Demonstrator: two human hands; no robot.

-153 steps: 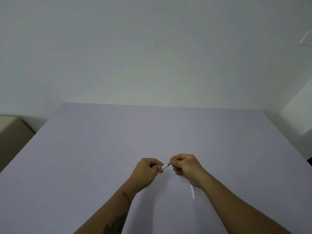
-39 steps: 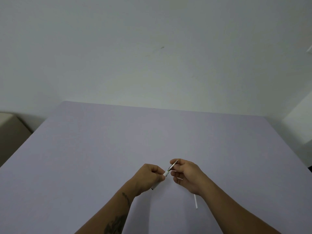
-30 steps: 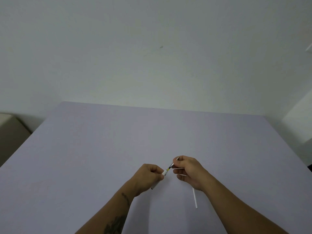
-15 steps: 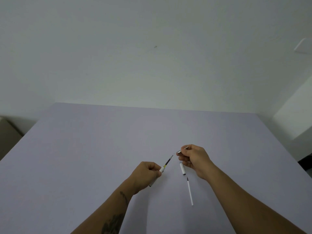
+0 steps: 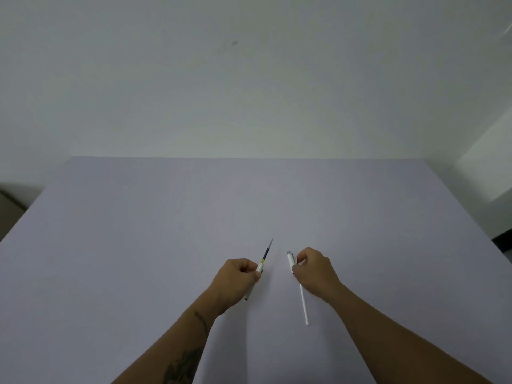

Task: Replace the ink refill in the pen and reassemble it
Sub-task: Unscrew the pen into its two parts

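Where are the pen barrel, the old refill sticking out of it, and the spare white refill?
pen barrel (image 5: 259, 267), head view, white front end beside the fingers
old refill (image 5: 266, 251), head view, dark exposed shaft
spare white refill (image 5: 304, 306), head view, middle of the tube

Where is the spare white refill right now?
Head view: the white refill lies on the table, right of centre, its far end under the right hand.

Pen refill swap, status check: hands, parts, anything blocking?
Left hand gripping pen barrel, old refill protruding. Right hand holding tip section. White refill on table, partly under right hand. Nothing blocking.
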